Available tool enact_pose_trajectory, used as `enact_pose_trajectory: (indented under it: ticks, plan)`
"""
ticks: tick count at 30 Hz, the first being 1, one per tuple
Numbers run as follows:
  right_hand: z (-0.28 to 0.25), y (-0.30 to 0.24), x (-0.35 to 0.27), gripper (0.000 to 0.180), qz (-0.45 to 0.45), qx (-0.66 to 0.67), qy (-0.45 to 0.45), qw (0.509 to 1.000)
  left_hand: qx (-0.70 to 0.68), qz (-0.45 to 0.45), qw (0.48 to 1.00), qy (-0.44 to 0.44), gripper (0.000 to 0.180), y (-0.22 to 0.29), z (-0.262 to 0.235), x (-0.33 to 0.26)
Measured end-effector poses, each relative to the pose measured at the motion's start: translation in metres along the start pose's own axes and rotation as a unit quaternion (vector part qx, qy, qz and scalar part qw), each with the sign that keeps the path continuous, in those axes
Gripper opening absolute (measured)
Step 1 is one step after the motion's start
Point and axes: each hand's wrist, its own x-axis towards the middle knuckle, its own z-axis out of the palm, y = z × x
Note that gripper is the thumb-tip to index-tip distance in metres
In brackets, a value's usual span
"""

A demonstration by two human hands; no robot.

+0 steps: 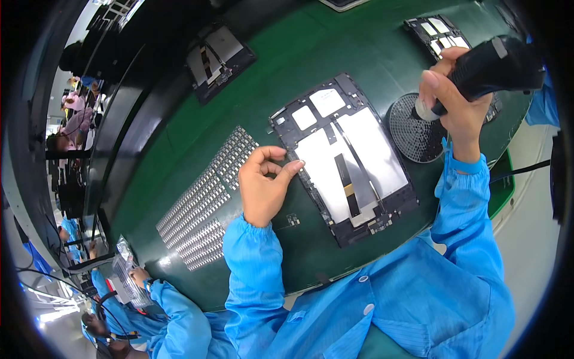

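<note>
An opened black tablet frame (pixel 344 158) with white panels and a black ribbon cable lies on the green belt. My left hand (pixel 263 182) rests at the frame's left edge, with the index finger and thumb pinched against it; whether a small part is between them I cannot tell. My right hand (pixel 454 99) is raised at the right and grips a black electric screwdriver (pixel 496 66). Its tip hangs over a round black perforated screw tray (pixel 412 131).
A sheet of several small grey parts in rows (pixel 206 200) lies left of my left hand. Other opened tablet frames lie at the back left (pixel 218 60) and back right (pixel 436 33). A co-worker in blue (pixel 167 305) holds a clear bag at the lower left.
</note>
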Motion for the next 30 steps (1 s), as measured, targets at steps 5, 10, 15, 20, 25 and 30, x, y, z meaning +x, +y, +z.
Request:
enact_pose_trajectory:
  ticks: [5,10,15,20,25,30]
  plan:
    - [0.03,-0.025,-0.011,0.037,0.037,0.092,-0.016,0.995,0.032,0.109,0.991,-0.074,0.087,0.01,-0.012,0.033]
    - [0.092,-0.042,-0.008,0.044,0.017,0.099,-0.216,0.971,-0.007,0.081,0.99,-0.115,0.1,0.01,-0.016,0.041]
    - [0.151,-0.026,-0.016,0.04,-0.003,0.127,-0.264,0.956,-0.023,0.161,0.977,-0.135,0.09,-0.003,-0.021,0.046]
    - [0.165,-0.01,-0.026,0.038,0.034,0.123,-0.263,0.956,-0.092,0.164,0.972,-0.14,0.086,-0.004,-0.017,0.045]
    - [0.165,-0.011,-0.028,0.035,0.054,0.106,-0.274,0.954,-0.048,0.195,0.972,-0.124,0.088,-0.031,-0.013,0.057]
    - [0.164,-0.009,-0.029,0.036,0.067,0.11,-0.282,0.951,-0.07,0.185,0.973,-0.122,0.089,-0.03,-0.011,0.057]
